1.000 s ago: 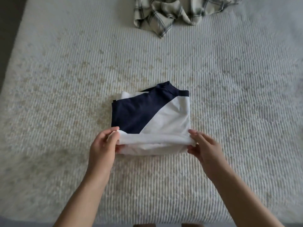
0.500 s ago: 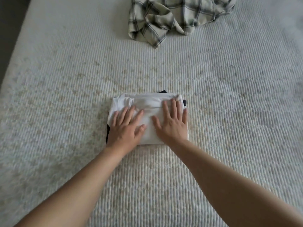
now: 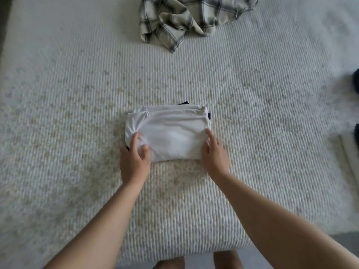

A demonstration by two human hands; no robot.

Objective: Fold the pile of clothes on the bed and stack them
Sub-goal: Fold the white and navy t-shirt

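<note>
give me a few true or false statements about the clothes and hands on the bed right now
1. The white folded shirt lies on the bed. True.
2. The plaid shirt is neatly folded. False: it lies crumpled at the far edge.
3. The left hand touches the folded shirt's left corner. True.
4. The right hand holds the plaid shirt. False: it rests at the folded shirt's right edge.
5. The folded shirt sits on top of the plaid shirt. False: they lie apart.
</note>
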